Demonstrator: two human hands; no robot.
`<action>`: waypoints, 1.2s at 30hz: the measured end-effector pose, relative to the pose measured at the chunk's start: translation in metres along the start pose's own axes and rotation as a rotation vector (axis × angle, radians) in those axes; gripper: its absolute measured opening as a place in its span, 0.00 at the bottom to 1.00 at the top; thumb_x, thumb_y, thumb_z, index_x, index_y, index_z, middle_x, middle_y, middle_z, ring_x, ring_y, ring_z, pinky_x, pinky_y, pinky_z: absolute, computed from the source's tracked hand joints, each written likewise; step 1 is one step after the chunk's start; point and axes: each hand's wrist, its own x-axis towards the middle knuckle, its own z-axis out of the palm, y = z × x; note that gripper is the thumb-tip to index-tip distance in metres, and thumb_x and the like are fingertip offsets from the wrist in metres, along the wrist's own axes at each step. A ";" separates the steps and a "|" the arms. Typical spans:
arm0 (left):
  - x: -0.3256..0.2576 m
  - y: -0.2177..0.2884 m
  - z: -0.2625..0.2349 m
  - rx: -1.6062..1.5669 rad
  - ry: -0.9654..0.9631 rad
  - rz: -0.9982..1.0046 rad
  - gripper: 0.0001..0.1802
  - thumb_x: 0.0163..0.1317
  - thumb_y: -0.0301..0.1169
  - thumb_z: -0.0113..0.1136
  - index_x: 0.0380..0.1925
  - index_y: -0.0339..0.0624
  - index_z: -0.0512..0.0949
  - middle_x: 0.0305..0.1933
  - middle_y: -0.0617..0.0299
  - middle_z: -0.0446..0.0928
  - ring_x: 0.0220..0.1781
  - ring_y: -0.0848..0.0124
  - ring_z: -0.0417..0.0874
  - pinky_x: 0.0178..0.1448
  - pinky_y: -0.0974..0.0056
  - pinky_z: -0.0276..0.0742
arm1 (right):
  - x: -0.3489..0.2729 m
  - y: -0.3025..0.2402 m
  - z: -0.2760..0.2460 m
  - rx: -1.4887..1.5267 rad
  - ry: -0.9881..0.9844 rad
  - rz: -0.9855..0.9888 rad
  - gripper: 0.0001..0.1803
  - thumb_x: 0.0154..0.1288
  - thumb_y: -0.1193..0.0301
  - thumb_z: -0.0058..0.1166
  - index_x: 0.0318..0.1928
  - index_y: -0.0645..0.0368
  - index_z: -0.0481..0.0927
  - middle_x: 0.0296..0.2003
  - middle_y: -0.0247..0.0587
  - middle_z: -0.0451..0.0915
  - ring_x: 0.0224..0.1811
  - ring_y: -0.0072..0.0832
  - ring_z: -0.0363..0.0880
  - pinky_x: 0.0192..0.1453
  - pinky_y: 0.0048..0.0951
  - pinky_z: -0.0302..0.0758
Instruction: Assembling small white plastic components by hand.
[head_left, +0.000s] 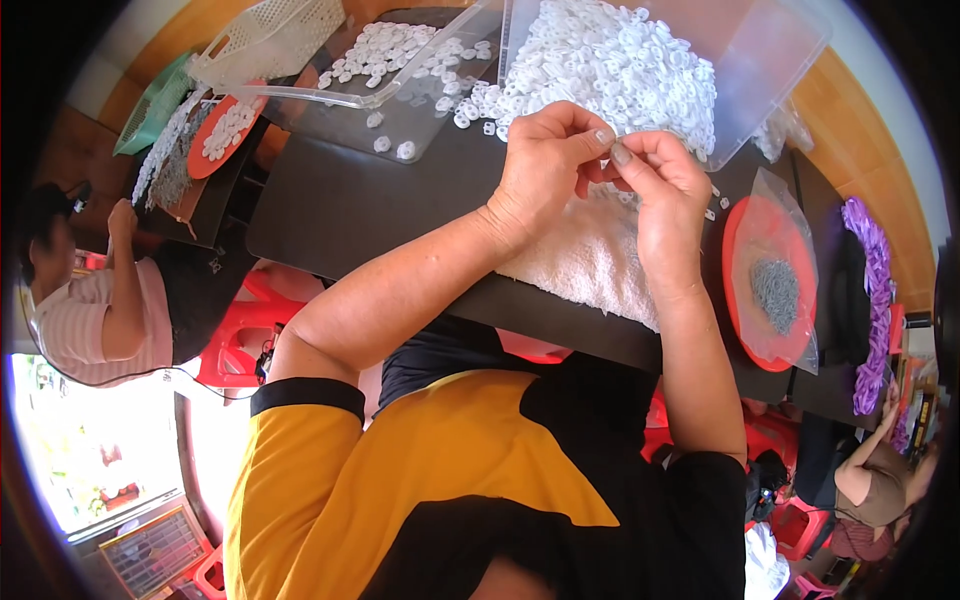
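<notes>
My left hand [548, 160] and my right hand [668, 190] meet fingertip to fingertip over the dark table [360, 190]. Both are closed in a pinch, thumbs against the forefingers. Whatever lies between the fingertips is too small and too hidden to name. Below them a pale pink towel [585, 255] lies at the table's near edge. Just beyond my hands a big heap of small white plastic pieces [610, 75] spills from a clear plastic bin [765, 75]. To the right, a red plate [742, 255] carries a clear bag with small grey metal pieces [776, 293].
Another clear bin [400, 95] and more white pieces [385, 50] are at the back left. Farther left are a white basket [265, 40], a green basket [150, 108] and a red tray [205, 160]. A purple bundle [868, 300] lies far right. Other people [110, 310] sit at both sides.
</notes>
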 end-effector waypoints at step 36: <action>-0.001 0.005 -0.004 0.026 -0.050 -0.072 0.04 0.61 0.20 0.58 0.34 0.29 0.75 0.28 0.53 0.80 0.24 0.72 0.81 0.22 0.71 0.72 | 0.002 0.003 -0.002 -0.362 0.037 -0.137 0.05 0.69 0.75 0.51 0.37 0.64 0.76 0.27 0.35 0.78 0.28 0.20 0.75 0.35 0.23 0.72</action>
